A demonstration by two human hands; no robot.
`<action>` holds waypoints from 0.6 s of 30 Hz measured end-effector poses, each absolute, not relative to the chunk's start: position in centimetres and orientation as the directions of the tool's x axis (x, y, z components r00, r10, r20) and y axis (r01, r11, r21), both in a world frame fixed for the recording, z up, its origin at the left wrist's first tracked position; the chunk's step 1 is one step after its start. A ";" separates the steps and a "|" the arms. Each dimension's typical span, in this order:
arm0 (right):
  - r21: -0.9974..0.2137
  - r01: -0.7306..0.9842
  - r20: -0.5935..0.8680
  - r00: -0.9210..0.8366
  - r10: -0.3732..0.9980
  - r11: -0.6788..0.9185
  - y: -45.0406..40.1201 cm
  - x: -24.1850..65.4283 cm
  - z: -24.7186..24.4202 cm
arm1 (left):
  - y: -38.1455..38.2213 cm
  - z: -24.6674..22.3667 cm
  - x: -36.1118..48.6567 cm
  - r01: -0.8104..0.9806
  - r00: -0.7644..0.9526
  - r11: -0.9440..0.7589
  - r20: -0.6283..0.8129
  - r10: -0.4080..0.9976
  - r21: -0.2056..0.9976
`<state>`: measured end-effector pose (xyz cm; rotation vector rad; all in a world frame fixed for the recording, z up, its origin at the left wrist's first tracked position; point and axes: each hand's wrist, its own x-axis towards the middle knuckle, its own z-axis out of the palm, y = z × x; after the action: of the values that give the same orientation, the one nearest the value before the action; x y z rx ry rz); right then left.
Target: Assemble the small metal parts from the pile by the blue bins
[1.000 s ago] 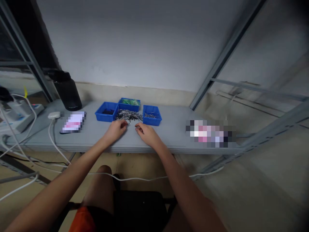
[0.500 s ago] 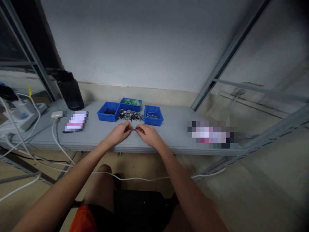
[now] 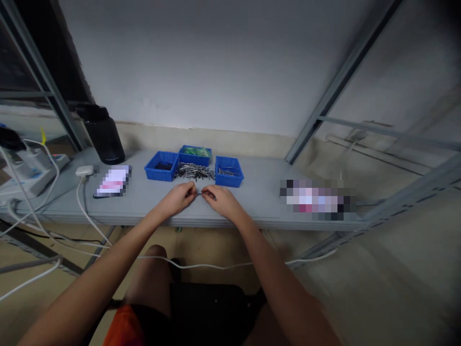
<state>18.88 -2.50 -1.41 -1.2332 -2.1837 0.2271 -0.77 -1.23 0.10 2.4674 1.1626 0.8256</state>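
Note:
Both hands meet over the grey shelf near its front edge. My left hand [image 3: 181,196] is closed in a pinch on one end of a thin dark rod-like piece [image 3: 199,193]. The other end sits between the pinched fingertips of my right hand [image 3: 218,196]. Just beyond the hands lies a loose pile of thin metal pieces [image 3: 195,171], silvery with some dark ends. Around it stand three blue bins: the left bin [image 3: 157,175] holds small dark parts, the back bin [image 3: 187,159] a green bagged material, the right bin [image 3: 230,180] some thin metal pieces.
A black bottle [image 3: 104,137] and a lit phone [image 3: 113,181] stand at the left of the shelf [image 3: 257,204], beside a power strip [image 3: 29,180] with white cables. A blurred-out device [image 3: 313,198] lies at the right. Metal uprights frame both ends.
Almost nothing differs. Both hands keep their pinch on the thin piece, with only a very slight shift of the fingers and the view.

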 end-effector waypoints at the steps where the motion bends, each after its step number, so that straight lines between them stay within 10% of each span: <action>1: -0.426 0.719 0.425 -0.378 0.823 0.550 -2.5 18.9 -1.4 | -1.2 0.1 -0.8 0.610 0.509 -0.633 0.377 0.774 0.477; 18: -0.477 0.709 0.437 -0.321 0.840 0.520 -2.5 18.8 -1.5 | -2.2 0.9 -0.5 0.605 0.585 -0.686 0.358 0.728 0.405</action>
<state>18.85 -2.49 -1.47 -1.2551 -2.1099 0.2598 -0.46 -2.24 0.88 2.5770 1.1038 0.7442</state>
